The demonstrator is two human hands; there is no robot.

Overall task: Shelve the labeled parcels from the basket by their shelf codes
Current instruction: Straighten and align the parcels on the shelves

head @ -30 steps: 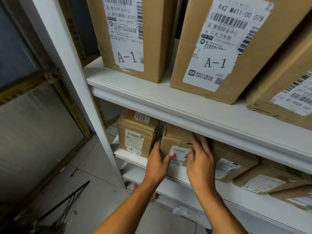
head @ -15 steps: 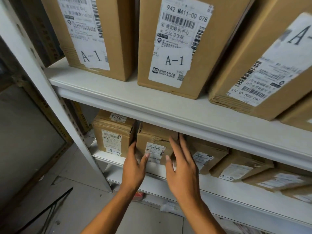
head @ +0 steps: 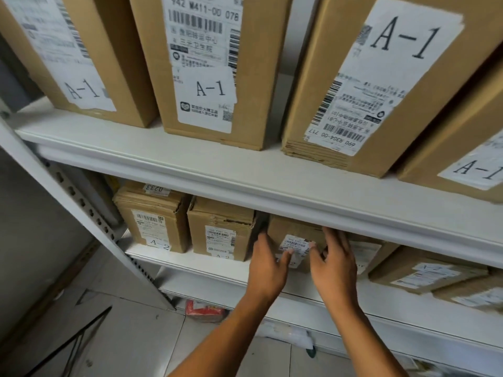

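1. Head view: the left hand (head: 268, 268) and right hand (head: 333, 265) flank one small parcel (head: 295, 235) on the lower shelf (head: 190, 263); fingers straight, pressed to its sides.
2. Left of the fingers: two parcels, the nearer (head: 221, 229) and the farther (head: 152, 219), both marked "A-2".
3. Above the fingers: four boxes (head: 215, 63) marked "A-1".

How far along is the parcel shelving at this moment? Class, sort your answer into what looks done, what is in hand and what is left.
Done: big boxes marked A-1 fill the upper shelf, and two small A-2 parcels stand on the lower shelf.
In hand: the left hand and right hand flank a third small parcel, fingers against it.
Left: the basket is out of view, so cannot tell.
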